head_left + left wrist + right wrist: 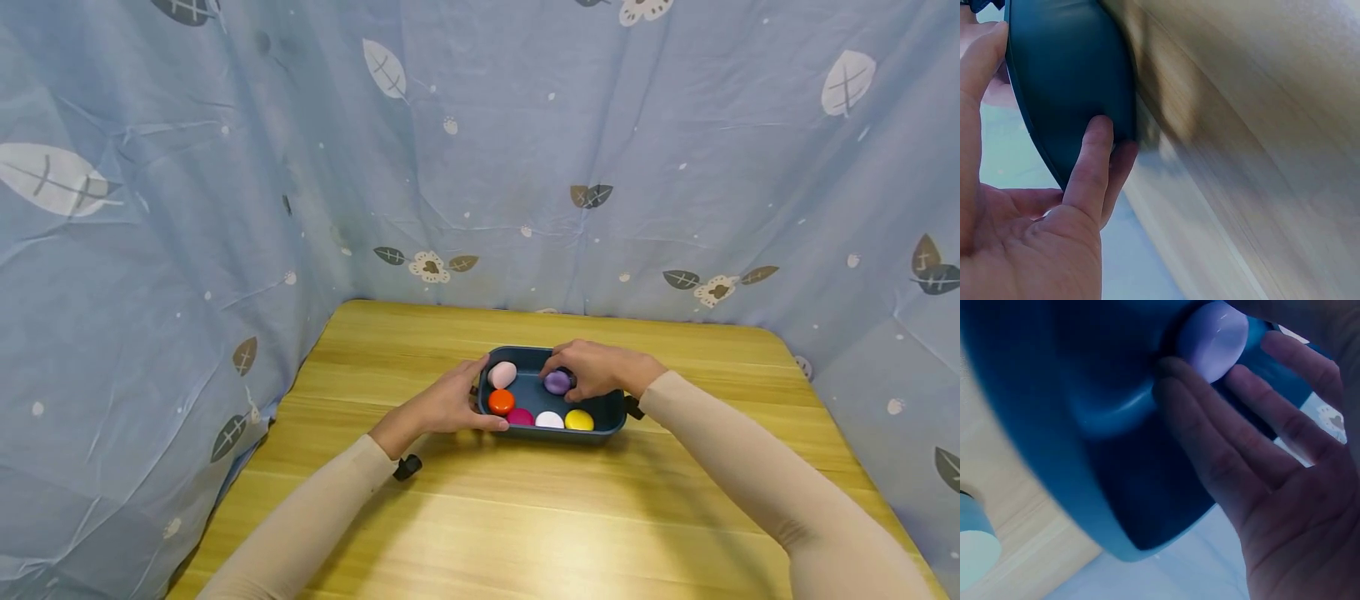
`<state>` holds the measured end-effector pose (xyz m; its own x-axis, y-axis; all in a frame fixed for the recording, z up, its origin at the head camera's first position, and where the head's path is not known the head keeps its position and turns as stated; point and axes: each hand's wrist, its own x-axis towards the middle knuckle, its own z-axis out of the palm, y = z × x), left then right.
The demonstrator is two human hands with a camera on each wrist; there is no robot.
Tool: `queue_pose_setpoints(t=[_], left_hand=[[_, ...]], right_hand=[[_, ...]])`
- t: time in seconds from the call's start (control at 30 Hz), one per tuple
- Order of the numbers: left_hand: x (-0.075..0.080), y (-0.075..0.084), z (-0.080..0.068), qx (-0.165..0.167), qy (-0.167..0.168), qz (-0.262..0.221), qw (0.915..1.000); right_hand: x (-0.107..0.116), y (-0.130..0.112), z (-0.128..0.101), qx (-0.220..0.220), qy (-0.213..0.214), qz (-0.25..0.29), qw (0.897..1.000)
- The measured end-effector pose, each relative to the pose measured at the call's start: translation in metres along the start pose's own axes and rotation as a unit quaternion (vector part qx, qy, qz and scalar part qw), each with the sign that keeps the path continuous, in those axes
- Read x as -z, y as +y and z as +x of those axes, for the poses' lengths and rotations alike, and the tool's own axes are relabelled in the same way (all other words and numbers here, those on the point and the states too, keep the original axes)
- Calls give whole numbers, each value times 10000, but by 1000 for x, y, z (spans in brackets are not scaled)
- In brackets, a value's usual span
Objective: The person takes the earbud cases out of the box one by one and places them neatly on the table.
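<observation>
A dark blue rectangular tray [525, 351] stands on the table with several smooth, egg-like pieces in it. My left hand [450, 404] grips its left end, thumb along the front rim; in the left wrist view, fingers [1088, 162] lie against the outer wall. Inside the tray's right half, my right hand [600, 368] holds a purple egg [557, 382] between thumb and fingers; the right wrist view shows the egg [1213, 340] at the fingertips. A pale pink egg [502, 375] and an orange piece [502, 402] sit at the left, with magenta [520, 417], white [550, 419] and yellow [579, 419] pieces along the front wall.
The wooden table [487, 517] extends around the tray on all sides. A blue leaf-patterned curtain [510, 150] hangs behind it and at both sides. Dark wrist mounts [408, 467] sit on the arms. A pale rounded thing [977, 556] shows at the right wrist view's left edge.
</observation>
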<state>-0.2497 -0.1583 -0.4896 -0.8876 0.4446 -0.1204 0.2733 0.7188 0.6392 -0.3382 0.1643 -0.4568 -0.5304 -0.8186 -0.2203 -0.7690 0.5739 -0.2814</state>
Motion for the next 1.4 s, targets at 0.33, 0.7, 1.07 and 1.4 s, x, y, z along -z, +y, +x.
queue_pose_setpoints(t=[0.33,0.7,1.07,1.4], left_hand=[[-3,0,0,16,9,69,10000],[-3,2,0,-32,21,-44,10000],[-3,1,1,-38,19,-47,10000],[-4,-1,1,130,97,-30,9999]], right_hand=[[1,0,14,178,-315,67,9993],[-3,1,21,304,-131,-319,9989],[-2,1,19,325,42,-311,9990],[12,-1,5,186,362,-4,9992]])
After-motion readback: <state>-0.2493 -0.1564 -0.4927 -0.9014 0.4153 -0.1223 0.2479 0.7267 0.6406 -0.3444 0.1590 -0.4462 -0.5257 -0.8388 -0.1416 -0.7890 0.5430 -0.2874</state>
